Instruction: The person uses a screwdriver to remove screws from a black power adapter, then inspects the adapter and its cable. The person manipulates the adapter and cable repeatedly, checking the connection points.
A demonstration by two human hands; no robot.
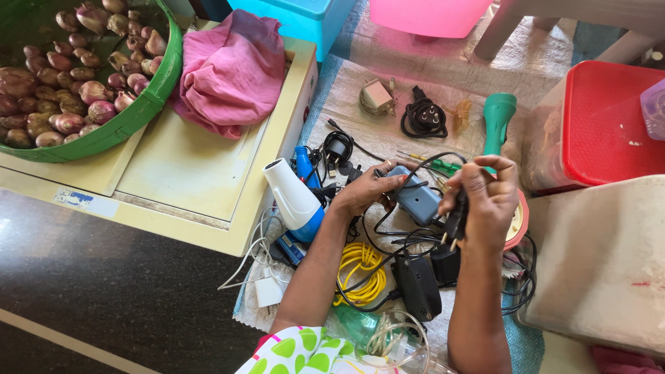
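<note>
At the centre of the frame the left hand [370, 190] grips a small blue-grey adapter box [415, 197], fingers curled over its near end. Just to its right, the right hand [488, 201] is closed around a black plug [455, 223] whose cord loops back to the box, above a tangle of black cables [415, 249] and a yellow coil [360, 270].

- A green basket [142, 111] heaped with onions [66, 90] stands at top left.
- A pink cloth [232, 69] lies crumpled just beside the basket.
- A white and blue hair dryer [294, 197] lies on the mat.
- A teal torch [497, 121] lies near a red-lidded box [609, 118].
- A yellow coiled cable [360, 266] sits near the bottom.
- A coiled black cord [422, 118] lies near the top.
</note>
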